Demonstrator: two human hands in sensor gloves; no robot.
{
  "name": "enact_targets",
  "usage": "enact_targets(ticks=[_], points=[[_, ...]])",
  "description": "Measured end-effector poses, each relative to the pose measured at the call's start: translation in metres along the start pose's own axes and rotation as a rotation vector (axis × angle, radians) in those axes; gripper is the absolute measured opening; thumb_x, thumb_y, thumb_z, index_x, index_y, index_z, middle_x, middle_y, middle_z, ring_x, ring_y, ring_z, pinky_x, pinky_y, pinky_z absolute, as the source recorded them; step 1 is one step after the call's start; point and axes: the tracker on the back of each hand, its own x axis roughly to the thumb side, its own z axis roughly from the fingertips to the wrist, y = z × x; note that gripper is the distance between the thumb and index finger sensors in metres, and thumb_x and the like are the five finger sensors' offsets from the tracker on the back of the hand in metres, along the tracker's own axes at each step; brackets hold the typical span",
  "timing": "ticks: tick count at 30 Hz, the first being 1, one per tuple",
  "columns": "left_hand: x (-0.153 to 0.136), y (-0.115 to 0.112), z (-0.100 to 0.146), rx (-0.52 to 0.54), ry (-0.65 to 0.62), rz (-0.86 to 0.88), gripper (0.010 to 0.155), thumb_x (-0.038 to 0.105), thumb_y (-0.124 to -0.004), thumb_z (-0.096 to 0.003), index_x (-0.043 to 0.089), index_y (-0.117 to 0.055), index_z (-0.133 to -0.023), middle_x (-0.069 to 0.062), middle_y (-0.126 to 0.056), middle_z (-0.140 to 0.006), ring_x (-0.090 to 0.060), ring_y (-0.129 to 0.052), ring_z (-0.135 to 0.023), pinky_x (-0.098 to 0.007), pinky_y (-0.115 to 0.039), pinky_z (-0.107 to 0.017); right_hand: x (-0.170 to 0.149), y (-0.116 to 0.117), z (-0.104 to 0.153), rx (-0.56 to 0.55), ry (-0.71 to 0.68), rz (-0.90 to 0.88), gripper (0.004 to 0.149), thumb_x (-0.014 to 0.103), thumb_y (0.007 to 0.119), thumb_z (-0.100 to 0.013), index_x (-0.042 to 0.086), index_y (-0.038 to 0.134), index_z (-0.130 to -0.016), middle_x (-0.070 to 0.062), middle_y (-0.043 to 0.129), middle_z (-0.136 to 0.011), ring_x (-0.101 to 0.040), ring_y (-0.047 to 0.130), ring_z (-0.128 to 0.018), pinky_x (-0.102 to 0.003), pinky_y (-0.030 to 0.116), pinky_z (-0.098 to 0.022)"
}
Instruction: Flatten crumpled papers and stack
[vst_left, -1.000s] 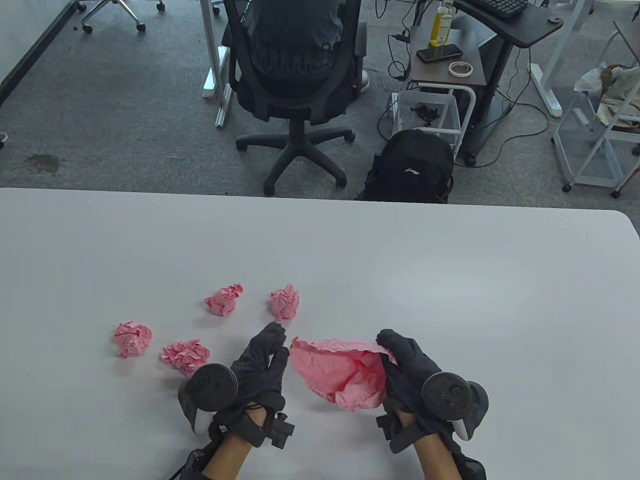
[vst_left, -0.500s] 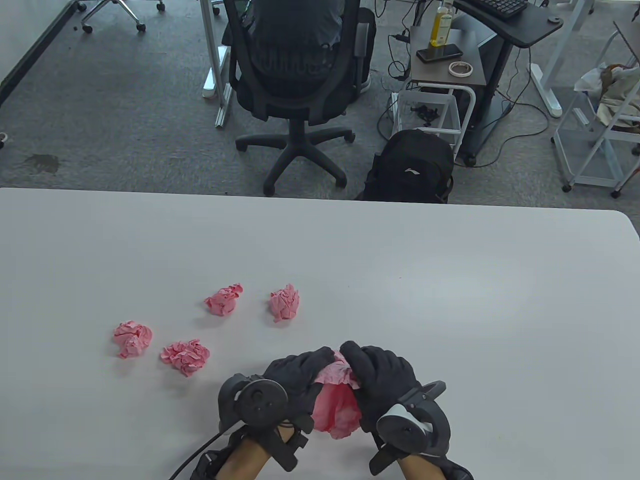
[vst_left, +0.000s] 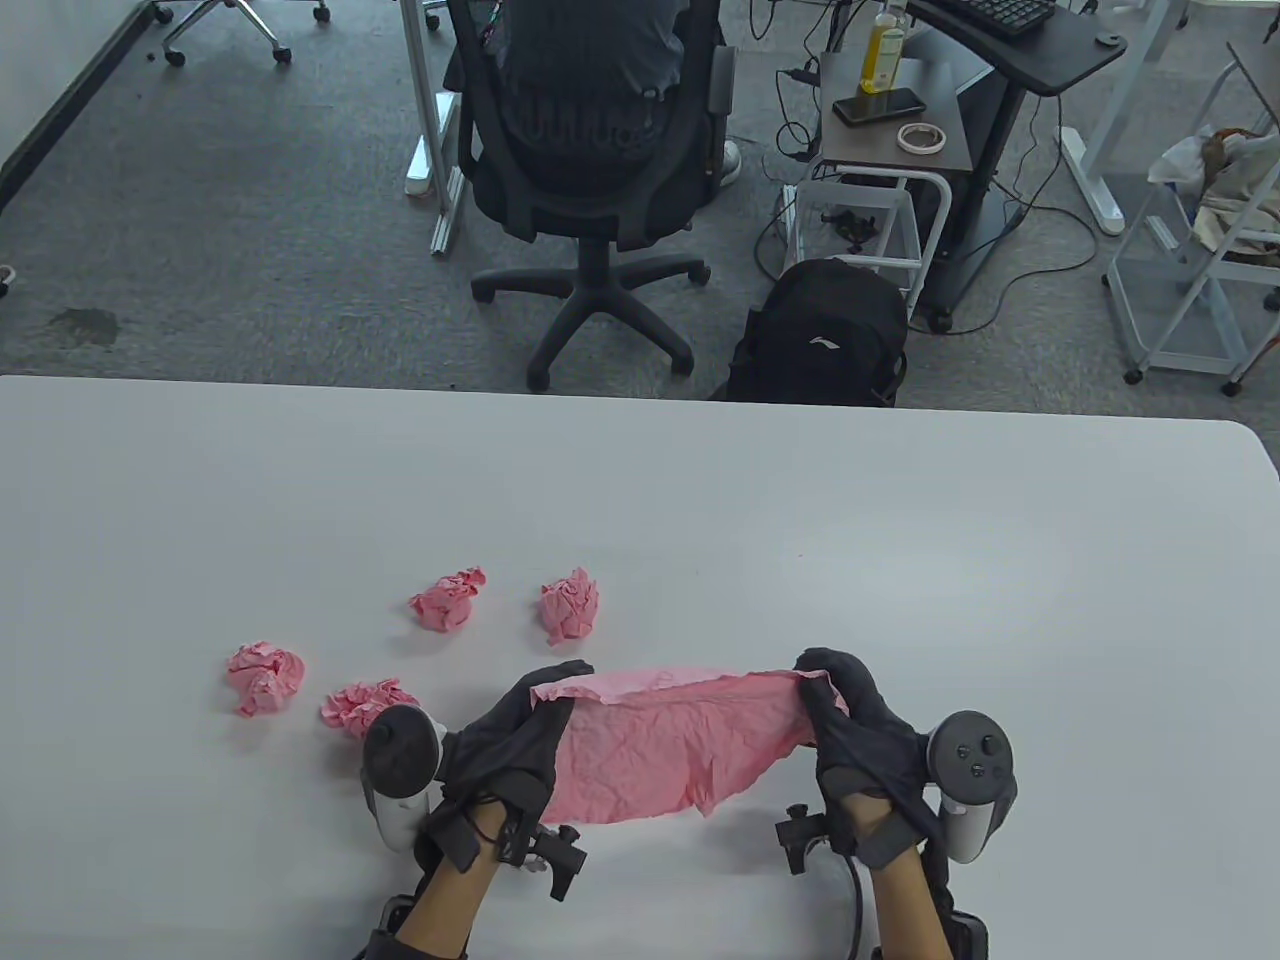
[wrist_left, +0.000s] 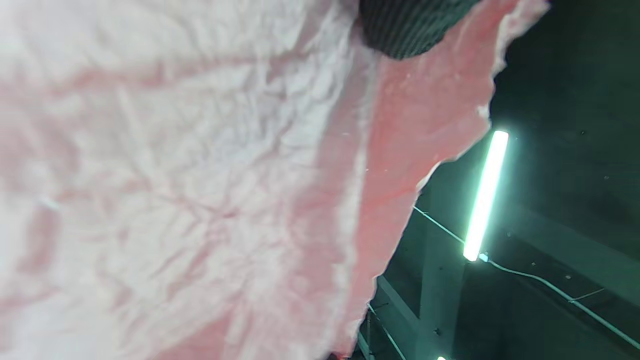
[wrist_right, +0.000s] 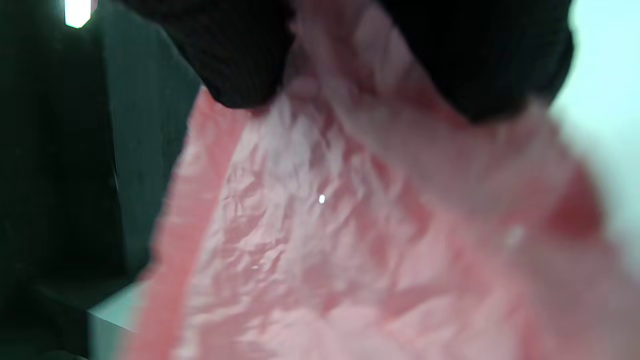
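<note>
Pink sheet (vst_left: 665, 745), wrinkled, spread wide

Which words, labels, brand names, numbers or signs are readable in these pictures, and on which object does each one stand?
No text can be read anywhere.
Backpack: a white swoosh logo only, no letters.
Bottle: its label is too small to read.
Tracker on the right hand: buttons, markings not legible.
Pink paper sheet and crumpled balls: no print shows.

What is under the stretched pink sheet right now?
The pink sheet is held between the left hand and right hand, above the white table. Nothing shows beneath it except table; whatever lies directly below is covered.
</note>
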Motion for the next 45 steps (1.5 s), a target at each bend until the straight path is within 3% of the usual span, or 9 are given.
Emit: enact_targets(ticks=[4, 8, 11, 15, 20, 28, 32, 38, 45], points=[[-0.004, 0.003, -0.001, 0.01, 0.015, 0.042, 0.05, 0.047, -0.068, -0.0563, 0.017, -0.08, -0.094, -0.007, -0.094, -0.082, -0.03, -0.104, -0.063, -0.051, -0.078, -0.057, -0.004, 0.001, -0.004, 0.239, 0.016, -0.164, 0.062, 0.037, 0.082, -0.051, 0.012, 0.056, -0.102, -0.002, 0.087, -0.066, -0.023, 0.095, -0.048, -0.048, 0.079, -0.04], [-0.008, 0.008, -0.002, 0.026, 0.03, 0.125, 0.05, 0.047, -0.067, -0.0563, 0.017, -0.08, -0.094, -0.006, -0.094, -0.082, -0.029, -0.104, -0.063, -0.051, -0.079, -0.057, -0.001, 0.004, -0.003, 0.376, 0.088, 0.078, 0.065, 0.032, 0.091, -0.046, 0.008, 0.064, -0.1, -0.005, 0.085, -0.062, -0.025, 0.091, -0.045, -0.052, 0.076, -0.04], [-0.008, 0.007, -0.003, -0.011, 0.019, 0.13, 0.05, 0.048, -0.068, -0.0562, 0.016, -0.081, -0.093, -0.008, -0.095, -0.08, -0.029, -0.105, -0.062, -0.051, -0.079, -0.056, 0.003, 0.004, -0.001, 0.272, 0.098, 0.378, 0.041, 0.032, 0.086, -0.048, 0.014, 0.084, -0.085, -0.005, 0.083, -0.065, -0.028, 0.09, -0.052, -0.055, 0.073, -0.045], [-0.006, 0.007, -0.004, -0.026, 0.008, 0.099, 0.05, 0.049, -0.068, -0.0559, 0.016, -0.083, -0.091, -0.006, -0.097, -0.078, -0.029, -0.106, -0.059, -0.05, -0.08, -0.055, 0.001, -0.006, -0.002, 0.154, 0.059, 0.33, 0.045, 0.038, 0.07, -0.053, 0.016, 0.064, -0.092, -0.021, 0.07, -0.101, -0.051, 0.077, -0.085, -0.064, 0.067, -0.055], [-0.006, 0.002, -0.004, -0.055, 0.011, 0.034, 0.051, 0.049, -0.067, -0.0557, 0.016, -0.084, -0.091, -0.006, -0.097, -0.078, -0.03, -0.106, -0.059, -0.051, -0.08, -0.055, -0.013, -0.006, -0.004, 0.129, 0.103, -0.214, 0.044, 0.025, 0.069, -0.053, 0.021, 0.06, -0.096, -0.016, 0.089, -0.075, -0.039, 0.103, -0.047, -0.059, 0.085, -0.036], [-0.014, 0.007, -0.005, -0.037, 0.046, 0.072, 0.051, 0.049, -0.068, -0.0556, 0.015, -0.084, -0.091, -0.008, -0.097, -0.078, -0.03, -0.105, -0.059, -0.051, -0.08, -0.055, -0.015, -0.013, -0.006, 0.255, 0.15, -0.149, 0.056, 0.031, 0.078, -0.052, 0.012, 0.058, -0.1, -0.008, 0.088, -0.063, -0.016, 0.093, -0.028, -0.045, 0.085, -0.027], [-0.016, 0.009, -0.005, -0.029, 0.053, 0.084, 0.05, 0.049, -0.071, -0.055, 0.013, -0.088, -0.085, -0.006, -0.102, -0.066, -0.024, -0.109, -0.047, -0.047, -0.084, -0.05, -0.006, -0.028, -0.003, 0.143, 0.195, 0.22, 0.042, 0.041, 0.086, -0.048, 0.016, 0.086, -0.082, -0.002, 0.09, -0.052, -0.009, 0.089, -0.021, -0.04, 0.085, -0.025], [-0.017, -0.003, -0.007, -0.157, 0.061, 0.109, 0.052, 0.05, -0.067, -0.0559, 0.012, -0.089, -0.084, -0.005, -0.102, -0.065, -0.025, -0.109, -0.046, -0.048, -0.084, -0.05, -0.014, -0.028, -0.004, 0.079, 0.121, 0.014, 0.04, 0.042, 0.067, -0.055, 0.023, 0.068, -0.09, -0.024, 0.054, -0.104, -0.054, 0.06, -0.092, -0.07, 0.058, -0.057], [-0.026, -0.008, -0.006, -0.239, 0.129, 0.084, 0.057, 0.054, -0.063, -0.0566, 0.011, -0.089, -0.084, -0.008, -0.102, -0.069, -0.031, -0.107, -0.051, -0.052, -0.081, -0.051, -0.022, -0.028, -0.008, 0.132, 0.084, -0.327, 0.044, 0.031, 0.066, -0.056, 0.022, 0.054, -0.097, -0.017, 0.086, -0.081, -0.035, 0.102, -0.049, -0.05, 0.086, -0.034]])
